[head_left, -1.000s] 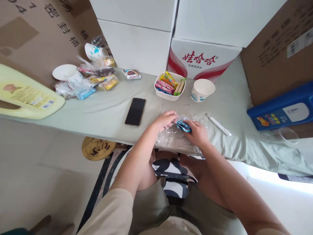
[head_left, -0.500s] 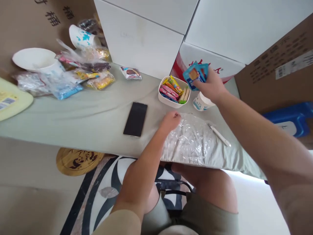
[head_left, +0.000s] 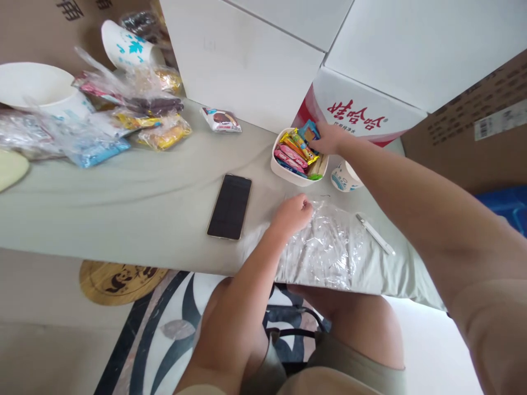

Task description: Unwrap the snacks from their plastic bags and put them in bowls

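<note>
We have clear plastic wrap (head_left: 325,241) spread just beside our left hand (head_left: 294,213), which is curled closed. The white tub (head_left: 284,174) of snacks (head_left: 290,159) sits beyond that hand, the phone (head_left: 229,206) to the hand's left. Near our right hand (head_left: 327,138) stands a paper cup (head_left: 345,179); that hand grips blue packets (head_left: 307,131) at the tub's far edge.

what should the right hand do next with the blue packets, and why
I'd probably lower the blue packets slightly into the back of the white bowl and then loosen the right hand. The fingers have them right at the bowl's far rim, and other packets already take up the front and middle.
</note>
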Available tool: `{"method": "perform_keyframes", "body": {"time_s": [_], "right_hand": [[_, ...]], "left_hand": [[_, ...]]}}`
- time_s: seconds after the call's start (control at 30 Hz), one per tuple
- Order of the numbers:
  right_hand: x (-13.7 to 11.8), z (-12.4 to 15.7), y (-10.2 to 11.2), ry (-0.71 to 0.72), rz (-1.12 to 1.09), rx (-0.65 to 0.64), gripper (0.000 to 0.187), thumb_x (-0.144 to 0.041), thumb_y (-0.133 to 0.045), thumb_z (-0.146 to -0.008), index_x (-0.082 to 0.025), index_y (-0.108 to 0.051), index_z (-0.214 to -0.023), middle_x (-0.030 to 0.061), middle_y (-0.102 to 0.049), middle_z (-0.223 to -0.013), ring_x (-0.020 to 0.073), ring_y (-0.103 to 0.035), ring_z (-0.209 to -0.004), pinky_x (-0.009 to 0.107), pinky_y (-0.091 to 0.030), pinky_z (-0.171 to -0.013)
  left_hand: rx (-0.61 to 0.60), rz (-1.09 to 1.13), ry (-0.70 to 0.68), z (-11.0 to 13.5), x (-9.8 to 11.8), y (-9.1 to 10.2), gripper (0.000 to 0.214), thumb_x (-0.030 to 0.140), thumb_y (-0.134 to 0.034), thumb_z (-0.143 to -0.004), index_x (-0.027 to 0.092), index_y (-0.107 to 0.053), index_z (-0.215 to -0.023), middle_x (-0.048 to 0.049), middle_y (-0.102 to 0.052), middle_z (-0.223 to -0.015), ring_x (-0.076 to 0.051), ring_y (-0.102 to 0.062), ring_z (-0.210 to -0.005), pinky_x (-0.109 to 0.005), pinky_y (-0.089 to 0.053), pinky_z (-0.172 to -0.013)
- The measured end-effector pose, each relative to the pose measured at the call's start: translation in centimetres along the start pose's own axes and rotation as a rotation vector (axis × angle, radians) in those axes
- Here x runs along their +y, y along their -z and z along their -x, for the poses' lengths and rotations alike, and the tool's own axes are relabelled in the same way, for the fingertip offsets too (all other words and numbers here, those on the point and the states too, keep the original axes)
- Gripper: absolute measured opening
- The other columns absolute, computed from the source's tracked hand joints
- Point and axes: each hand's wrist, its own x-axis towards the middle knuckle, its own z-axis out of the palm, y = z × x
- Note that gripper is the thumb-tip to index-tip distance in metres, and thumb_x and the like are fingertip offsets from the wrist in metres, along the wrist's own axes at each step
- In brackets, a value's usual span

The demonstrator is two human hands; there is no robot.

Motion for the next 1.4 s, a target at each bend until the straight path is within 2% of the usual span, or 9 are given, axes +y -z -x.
{"method": "perform_keyframes", "body": {"time_s": [0.33, 0.57, 0.77, 0.87, 0.97, 1.07, 1.17, 1.3, 1.4], "right_hand": [[-2.2, 1.8, 2.1, -0.068, 0.051, -0.056, 0.045, -0.051, -0.051, -0.094, -0.019, -0.06, -0.124, 0.0146, -0.069, -0.113, 0.0338, -0.064, -0.105, 0.052, -0.052, -0.088], [-3.3, 1.5, 0.9, -0.087, 0.145, -0.146, 0.04, -0.038, -0.047, -0.097, -0.021, -0.06, -0.131, 0.0172, -0.06, -0.132, 0.0386, -0.053, -0.125, 0.061, -0.04, -0.102], [-3.6, 2.7, 1.6, -0.09, 0.068, 0.071, 0.05, -0.033, -0.054, -0.092, -0.017, -0.052, -0.14, 0.0196, -0.053, -0.138, 0.0378, -0.048, -0.13, 0.06, -0.037, -0.106], [-4.8, 8.1, 3.0, -0.046, -0.111, 0.364, 0.038, -0.025, -0.04, -0.097, -0.016, -0.057, -0.129, 0.0164, -0.061, -0.124, 0.0277, -0.056, -0.12, 0.049, -0.044, -0.104], [-5.8, 17.9, 2.9, 0.02, -0.274, 0.487, 0.028, -0.032, -0.037, -0.1, -0.024, -0.063, -0.105, 0.0104, -0.067, -0.099, 0.0262, -0.065, -0.099, 0.046, -0.053, -0.091], [-6.1, 28.1, 0.6, 0.226, -0.402, 0.244, 0.021, -0.033, -0.048, -0.096, -0.029, -0.065, -0.106, 0.0078, -0.071, -0.093, 0.0261, -0.07, -0.089, 0.045, -0.058, -0.082], [-5.8, 34.9, -2.4, 0.302, -0.366, 0.012, 0.044, -0.042, -0.062, -0.089, -0.026, -0.062, -0.13, 0.0133, -0.069, -0.127, 0.0334, -0.066, -0.119, 0.054, -0.055, -0.098], [-4.7, 38.7, -4.5, 0.239, -0.239, -0.119, 0.053, -0.033, -0.063, -0.09, -0.026, -0.058, -0.142, 0.0127, -0.05, -0.155, 0.0366, -0.044, -0.146, 0.063, -0.042, -0.114], [-3.7, 39.8, -4.5, 0.196, -0.277, -0.083, 0.044, -0.021, -0.055, -0.094, -0.029, -0.064, -0.136, 0.009, -0.056, -0.15, 0.0317, -0.049, -0.143, 0.058, -0.046, -0.112]], "left_hand": [[0.019, 0.03, -0.022, 0.5, 1.2, -0.8, 0.018, 0.023, -0.051, -0.089, 0.023, -0.049, -0.072, -0.0027, -0.06, -0.073, -0.019, -0.053, -0.071, -0.029, -0.036, -0.068], [0.014, -0.007, -0.024, 0.3, 0.7, -0.9, 0.014, 0.025, -0.052, -0.09, 0.023, -0.054, -0.076, -0.0039, -0.063, -0.075, -0.02, -0.058, -0.074, -0.029, -0.04, -0.069], [0.032, -0.075, -0.007, -0.2, 0.0, -0.4, 0.016, 0.026, -0.047, -0.092, 0.023, -0.055, -0.078, -0.0053, -0.066, -0.077, -0.023, -0.062, -0.078, -0.031, -0.04, -0.069], [0.049, -0.078, -0.008, -0.2, 0.0, 0.0, 0.017, 0.025, -0.047, -0.092, 0.023, -0.057, -0.078, -0.0056, -0.066, -0.078, -0.023, -0.063, -0.081, -0.03, -0.042, -0.071], [0.056, -0.063, -0.022, -0.1, 0.1, 0.3, 0.016, 0.025, -0.048, -0.092, 0.022, -0.059, -0.08, -0.0058, -0.068, -0.081, -0.022, -0.063, -0.083, -0.03, -0.043, -0.073], [0.063, -0.04, -0.014, -0.1, 0.2, 0.2, 0.015, 0.024, -0.05, -0.091, 0.022, -0.06, -0.081, -0.0059, -0.07, -0.082, -0.022, -0.063, -0.082, -0.03, -0.044, -0.073], [0.072, -0.003, -0.018, -0.3, 0.1, -0.5, 0.015, 0.024, -0.05, -0.092, 0.021, -0.06, -0.08, -0.005, -0.069, -0.079, -0.02, -0.062, -0.076, -0.028, -0.044, -0.072], [0.09, 0.126, 0.019, -1.1, -0.4, -1.5, 0.01, 0.022, -0.051, -0.09, 0.021, -0.059, -0.083, -0.0004, -0.065, -0.071, -0.013, -0.056, -0.058, -0.023, -0.041, -0.058], [0.136, 0.234, 0.102, -1.9, -0.7, -1.7, 0.006, 0.018, -0.052, -0.086, 0.021, -0.057, -0.084, 0.0027, -0.061, -0.067, -0.01, -0.048, -0.045, -0.022, -0.035, -0.047]]}}
